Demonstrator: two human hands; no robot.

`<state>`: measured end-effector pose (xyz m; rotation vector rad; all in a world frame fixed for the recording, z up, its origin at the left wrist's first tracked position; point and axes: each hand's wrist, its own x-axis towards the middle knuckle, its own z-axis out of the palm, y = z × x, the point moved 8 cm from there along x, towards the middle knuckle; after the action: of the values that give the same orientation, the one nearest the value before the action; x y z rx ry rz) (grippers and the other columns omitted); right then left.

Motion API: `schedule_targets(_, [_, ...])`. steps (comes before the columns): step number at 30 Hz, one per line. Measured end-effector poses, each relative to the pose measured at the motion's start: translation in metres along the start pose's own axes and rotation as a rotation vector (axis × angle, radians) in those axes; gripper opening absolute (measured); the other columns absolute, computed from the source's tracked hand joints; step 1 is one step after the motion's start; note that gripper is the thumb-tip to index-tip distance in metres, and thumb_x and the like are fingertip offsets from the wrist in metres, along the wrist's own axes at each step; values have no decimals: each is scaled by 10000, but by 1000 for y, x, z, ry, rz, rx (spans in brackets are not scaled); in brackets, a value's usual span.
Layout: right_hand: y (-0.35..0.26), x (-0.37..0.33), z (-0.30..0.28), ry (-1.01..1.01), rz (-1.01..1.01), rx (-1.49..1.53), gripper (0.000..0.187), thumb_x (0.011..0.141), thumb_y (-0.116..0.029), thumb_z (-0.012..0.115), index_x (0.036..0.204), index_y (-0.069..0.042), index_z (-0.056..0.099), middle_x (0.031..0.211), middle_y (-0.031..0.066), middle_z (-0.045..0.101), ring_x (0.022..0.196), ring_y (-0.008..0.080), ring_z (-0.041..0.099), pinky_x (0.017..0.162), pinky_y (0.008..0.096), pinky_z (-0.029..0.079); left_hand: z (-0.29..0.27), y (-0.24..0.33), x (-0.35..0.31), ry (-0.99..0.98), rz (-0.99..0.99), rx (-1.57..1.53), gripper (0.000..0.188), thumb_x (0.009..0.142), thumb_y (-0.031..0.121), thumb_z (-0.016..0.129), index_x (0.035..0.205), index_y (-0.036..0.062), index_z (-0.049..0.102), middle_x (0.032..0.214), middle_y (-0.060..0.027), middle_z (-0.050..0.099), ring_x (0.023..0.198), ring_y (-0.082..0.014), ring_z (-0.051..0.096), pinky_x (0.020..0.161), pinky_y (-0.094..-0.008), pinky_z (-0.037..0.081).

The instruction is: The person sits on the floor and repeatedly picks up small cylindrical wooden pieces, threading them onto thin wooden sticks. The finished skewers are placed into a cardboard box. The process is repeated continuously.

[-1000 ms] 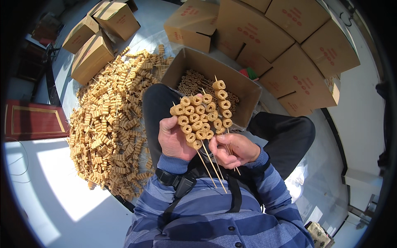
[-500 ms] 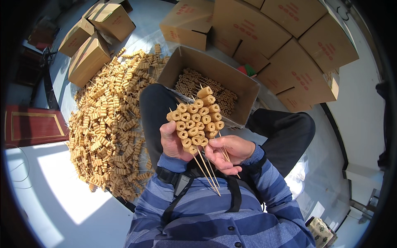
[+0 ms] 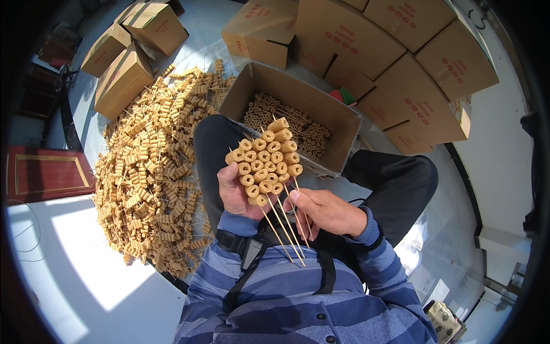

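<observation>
The left hand (image 3: 234,196) cups the left and lower side of a fan of skewers (image 3: 262,166) threaded with ring-shaped golden pieces, its thumb up along the edge and most of its fingers hidden beneath. Just right of that, the right hand (image 3: 329,211) pinches bare stick between thumb and fingers, below the rightmost rings. More stick ends (image 3: 285,230) slant from between the hands toward the person's chest. The ringed part sits above both hands, side by side in tight rows, pointed tips facing away.

Dark-trousered legs (image 3: 395,182) bend on either side of the grip. Beyond the fingers stands an open cardboard box (image 3: 339,136), with similar skewers (image 3: 274,112) laid inside. Left of the grip, a large heap of skewers (image 3: 149,178) spreads over the floor. Farther out, closed cartons (image 3: 122,80) stand up and left, and a carton stack (image 3: 424,109) rises up and right.
</observation>
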<state>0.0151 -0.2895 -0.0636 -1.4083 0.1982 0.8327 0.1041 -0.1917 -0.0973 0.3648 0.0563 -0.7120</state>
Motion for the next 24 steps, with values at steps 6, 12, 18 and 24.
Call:
schedule_targets(6, [-1, -10, 0, -196, 74, -108, 577, 1101, -504, 256, 1105, -30, 584, 575, 36, 574, 474, 116, 574, 479, 235, 485, 14, -2, 0, -119, -67, -39, 987, 845, 508, 674, 1549, -31, 240, 1505, -330, 375, 1354, -474, 465, 1078, -574, 470])
schedule_targets(12, [8, -9, 2, -182, 157, -150, 588, 1089, -521, 311, 1250, -15, 563, 651, 60, 615, 556, 138, 620, 553, 263, 522, 13, -2, -3, -100, -64, -18, 944, 862, 501, 634, 1530, -57, 271, 1431, -319, 473, 1326, -477, 495, 1069, -547, 486])
schedule_targets(18, [-56, -24, -41, 643, -325, -643, 955, 899, -554, 701, 1521, 42, 287, 1385, 293, 524, 1267, 355, 567, 1019, 434, 497, 6, 14, 5, 46, 72, 301, 888, 898, 531, 561, 1503, -70, 313, 1417, -281, 512, 1256, -429, 574, 1063, -524, 498])
schedule_targets(24, [-85, -7, 0, 791, -677, -777, 833, 936, -464, 649, 1541, -7, 303, 1541, 283, 328, 1430, 445, 330, 1153, 525, 297, 26, 0, 10, -36, 24, 312, 739, 957, 445, 610, 1505, 21, 351, 1425, -148, 520, 1297, -265, 549, 1099, -406, 465])
